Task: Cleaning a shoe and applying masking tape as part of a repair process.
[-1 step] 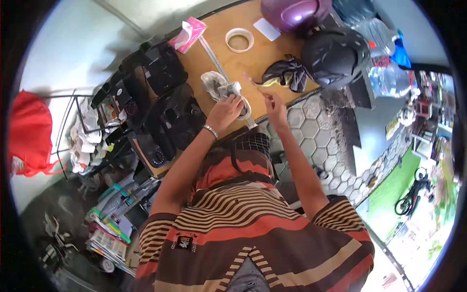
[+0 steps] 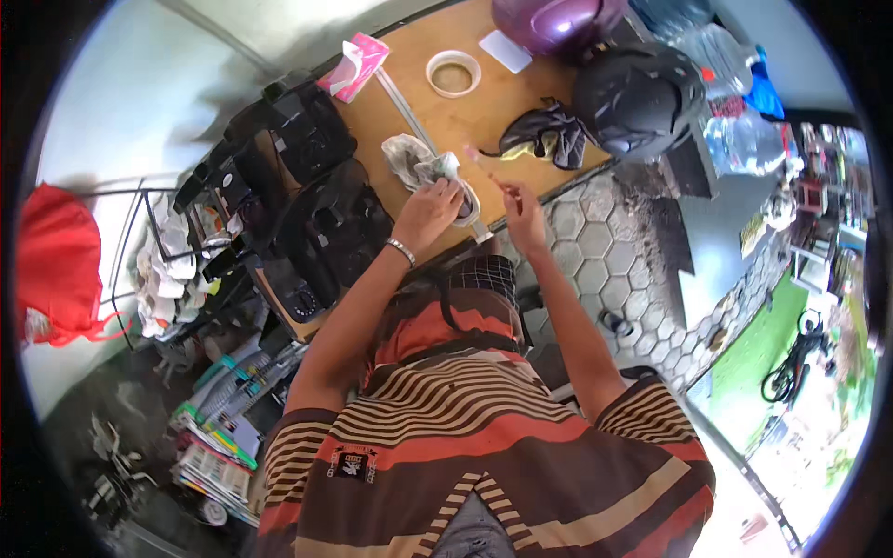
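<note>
My left hand (image 2: pixel 430 209) has its fingers closed on a whitish shoe (image 2: pixel 459 209) on the wooden table (image 2: pixel 419 56), beside a crumpled pale cloth (image 2: pixel 405 158) at its far end. My right hand (image 2: pixel 521 212), just right of the shoe, pinches a thin stick-like tool (image 2: pixel 495 177) with a blurred pinkish tip, probably a brush. Beyond it lies a dark rumpled fabric item (image 2: pixel 549 135) with some yellow. A small white bowl (image 2: pixel 453 58) stands farther back.
Black cases or bags (image 2: pixel 316 214) crowd the table's left. A pink tissue pack (image 2: pixel 358 65), white card (image 2: pixel 505 52), purple helmet (image 2: pixel 558 23) and black helmet (image 2: pixel 637 102) sit farther back. Water containers (image 2: pixel 744 144) stand right; a red bag (image 2: pixel 60 260) hangs left.
The view has shifted very slightly. My right hand and the thin tool are a touch lower relative to the table; my left hand stays on the shoe.
</note>
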`<state>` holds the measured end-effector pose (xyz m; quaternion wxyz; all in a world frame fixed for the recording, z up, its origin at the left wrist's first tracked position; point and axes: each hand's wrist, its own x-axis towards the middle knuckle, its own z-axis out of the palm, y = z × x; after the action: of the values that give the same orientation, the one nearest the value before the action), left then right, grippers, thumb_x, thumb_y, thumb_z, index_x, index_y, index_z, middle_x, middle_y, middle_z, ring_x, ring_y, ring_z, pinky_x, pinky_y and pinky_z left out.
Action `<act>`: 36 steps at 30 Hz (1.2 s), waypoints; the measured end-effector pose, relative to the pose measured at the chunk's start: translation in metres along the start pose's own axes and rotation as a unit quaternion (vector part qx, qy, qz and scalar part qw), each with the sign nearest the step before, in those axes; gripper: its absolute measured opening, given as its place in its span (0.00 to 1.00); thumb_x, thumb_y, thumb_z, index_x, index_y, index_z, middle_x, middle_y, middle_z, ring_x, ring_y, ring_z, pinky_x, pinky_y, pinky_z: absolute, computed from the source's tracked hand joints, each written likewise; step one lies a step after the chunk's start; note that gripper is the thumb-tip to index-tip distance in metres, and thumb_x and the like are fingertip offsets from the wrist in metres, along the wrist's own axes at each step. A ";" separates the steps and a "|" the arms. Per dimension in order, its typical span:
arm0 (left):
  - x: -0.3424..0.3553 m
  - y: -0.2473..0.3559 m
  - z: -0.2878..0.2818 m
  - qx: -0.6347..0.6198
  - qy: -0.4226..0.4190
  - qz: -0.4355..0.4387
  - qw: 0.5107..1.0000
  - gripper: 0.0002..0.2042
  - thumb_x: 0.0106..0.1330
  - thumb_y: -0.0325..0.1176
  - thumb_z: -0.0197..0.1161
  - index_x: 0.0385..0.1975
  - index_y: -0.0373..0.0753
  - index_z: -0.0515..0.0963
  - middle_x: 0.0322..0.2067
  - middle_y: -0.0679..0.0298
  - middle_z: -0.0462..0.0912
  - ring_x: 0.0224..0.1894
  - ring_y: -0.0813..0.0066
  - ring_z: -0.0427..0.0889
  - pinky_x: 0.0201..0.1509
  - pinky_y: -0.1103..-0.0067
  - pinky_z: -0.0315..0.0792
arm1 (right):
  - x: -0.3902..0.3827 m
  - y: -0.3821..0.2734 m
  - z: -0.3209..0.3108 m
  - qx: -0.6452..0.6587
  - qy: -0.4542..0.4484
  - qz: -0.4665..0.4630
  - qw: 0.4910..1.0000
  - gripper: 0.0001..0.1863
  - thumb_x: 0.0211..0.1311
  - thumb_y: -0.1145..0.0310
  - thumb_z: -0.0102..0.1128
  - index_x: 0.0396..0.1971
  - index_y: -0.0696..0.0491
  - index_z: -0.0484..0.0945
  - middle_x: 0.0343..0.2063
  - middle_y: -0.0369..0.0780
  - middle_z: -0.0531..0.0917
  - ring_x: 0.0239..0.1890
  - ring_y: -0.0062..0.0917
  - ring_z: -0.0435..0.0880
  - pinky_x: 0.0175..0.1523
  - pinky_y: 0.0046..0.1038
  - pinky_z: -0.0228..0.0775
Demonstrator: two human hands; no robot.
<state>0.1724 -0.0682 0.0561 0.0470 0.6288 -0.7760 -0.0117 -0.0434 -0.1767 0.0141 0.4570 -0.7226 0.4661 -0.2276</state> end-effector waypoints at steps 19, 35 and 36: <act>-0.141 0.024 -0.064 -0.185 0.053 -0.123 0.974 0.08 0.65 0.29 0.64 0.43 0.43 0.83 0.37 0.64 0.84 0.42 0.62 0.83 0.46 0.67 0.78 | -0.084 0.024 0.029 -0.037 0.064 -0.124 0.989 0.12 0.69 0.76 0.56 0.48 0.52 0.84 0.39 0.47 0.81 0.46 0.46 0.81 0.52 0.40 0.74; -0.266 0.047 -0.028 -0.274 0.046 -0.355 0.893 0.08 0.69 0.31 0.60 0.45 0.42 0.83 0.43 0.57 0.87 0.45 0.54 0.85 0.48 0.65 0.79 | -0.045 -0.002 -0.008 -0.118 0.040 -0.175 0.977 0.13 0.76 0.73 0.53 0.54 0.51 0.81 0.42 0.46 0.85 0.43 0.44 0.85 0.48 0.38 0.77; -0.269 0.049 -0.027 -0.277 0.050 -0.363 0.888 0.08 0.69 0.31 0.60 0.45 0.42 0.83 0.43 0.57 0.87 0.45 0.54 0.85 0.48 0.65 0.79 | -0.042 -0.003 -0.006 -0.127 0.048 -0.182 0.974 0.13 0.77 0.72 0.52 0.55 0.54 0.80 0.41 0.46 0.85 0.41 0.39 0.85 0.47 0.35 0.76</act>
<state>0.1825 0.2058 0.0710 0.2504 0.8279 -0.4553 -0.2110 -0.0658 -0.1421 0.0241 0.2899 -0.8356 0.3730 -0.2803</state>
